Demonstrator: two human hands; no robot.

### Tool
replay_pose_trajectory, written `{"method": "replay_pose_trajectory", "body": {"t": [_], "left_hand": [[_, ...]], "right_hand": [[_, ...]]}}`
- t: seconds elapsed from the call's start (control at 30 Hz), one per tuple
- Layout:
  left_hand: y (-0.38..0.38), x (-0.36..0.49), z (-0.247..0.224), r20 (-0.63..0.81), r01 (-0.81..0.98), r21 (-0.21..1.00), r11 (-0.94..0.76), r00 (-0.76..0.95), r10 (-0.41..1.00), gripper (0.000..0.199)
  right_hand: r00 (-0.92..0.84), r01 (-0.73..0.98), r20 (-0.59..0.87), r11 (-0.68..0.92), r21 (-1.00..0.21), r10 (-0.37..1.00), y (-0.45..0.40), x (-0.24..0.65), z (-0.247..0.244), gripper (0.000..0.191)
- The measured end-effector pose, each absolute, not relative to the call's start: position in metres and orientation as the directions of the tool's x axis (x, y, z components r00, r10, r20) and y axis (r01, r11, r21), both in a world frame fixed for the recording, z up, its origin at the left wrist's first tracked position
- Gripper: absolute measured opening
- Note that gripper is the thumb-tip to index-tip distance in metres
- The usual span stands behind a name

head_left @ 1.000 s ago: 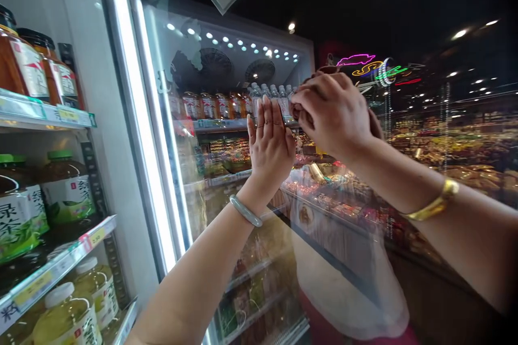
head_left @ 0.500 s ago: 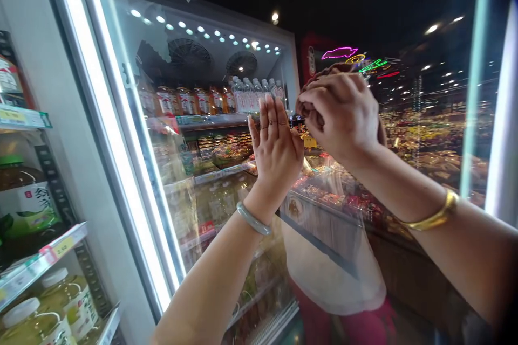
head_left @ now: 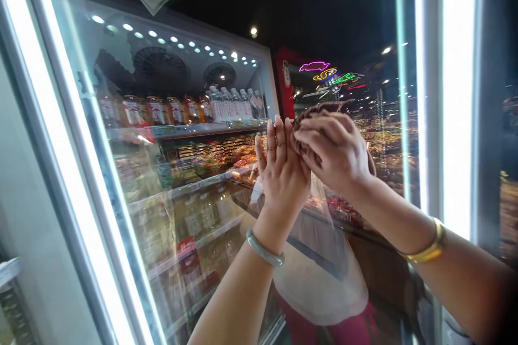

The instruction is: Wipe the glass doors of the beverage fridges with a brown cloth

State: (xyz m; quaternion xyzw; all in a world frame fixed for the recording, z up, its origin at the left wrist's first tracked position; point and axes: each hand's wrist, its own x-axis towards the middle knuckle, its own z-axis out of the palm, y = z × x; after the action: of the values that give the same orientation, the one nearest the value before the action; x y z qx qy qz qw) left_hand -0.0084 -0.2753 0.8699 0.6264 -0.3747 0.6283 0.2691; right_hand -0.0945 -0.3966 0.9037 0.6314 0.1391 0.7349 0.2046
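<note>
My left hand, with a pale bangle at the wrist, lies with fingers stretched upward against the glass door. Beside it on the right, my right hand, with a gold bangle, is wrapped round a bunched brown cloth at the glass. The two hands are close together and appear to overlap slightly near the left thumb. Part of the cloth is hidden behind my right fingers.
Bright light strips run along both sides of the door. Inside or reflected in the glass are shelves with bottles. Neon signs and a person's pale top show as reflections.
The view has turned to the right, so the side shelf bottles have mostly left the picture. My right hand with the cloth has moved down and closer to my left hand.
</note>
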Motion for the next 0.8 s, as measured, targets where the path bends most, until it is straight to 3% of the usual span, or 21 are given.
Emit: {"method": "replay_pose_trajectory", "body": {"t": [0.1,0.3,0.47,0.67,0.8], "left_hand": [[-0.277,-0.010,0.860,0.975,-0.800,-0.204,-0.564,-0.117,-0.186,0.065],[-0.291,-0.023,0.851,0.989,-0.822,-0.126,-0.555,-0.060,-0.136,0.069],[-0.297,-0.028,0.843,0.991,-0.835,-0.113,-0.538,-0.056,-0.122,0.066],[-0.306,-0.038,0.829,0.988,-0.832,-0.124,-0.541,-0.055,-0.142,0.070],[-0.310,-0.042,0.824,0.984,-0.828,-0.152,-0.540,-0.075,-0.162,0.065]], "right_hand": [[-0.081,-0.164,0.856,-0.854,0.494,0.511,-0.417,-0.109,0.884,0.032],[-0.293,-0.163,0.907,-0.951,0.264,0.302,-0.421,-0.114,0.895,0.027],[-0.117,-0.112,0.909,-0.915,0.387,0.399,-0.420,-0.117,0.859,0.036],[-0.401,-0.106,0.887,-0.974,0.202,0.228,-0.447,-0.130,0.869,0.032],[-0.295,-0.090,0.924,-0.970,0.225,0.241,-0.429,-0.121,0.867,0.033]]}}
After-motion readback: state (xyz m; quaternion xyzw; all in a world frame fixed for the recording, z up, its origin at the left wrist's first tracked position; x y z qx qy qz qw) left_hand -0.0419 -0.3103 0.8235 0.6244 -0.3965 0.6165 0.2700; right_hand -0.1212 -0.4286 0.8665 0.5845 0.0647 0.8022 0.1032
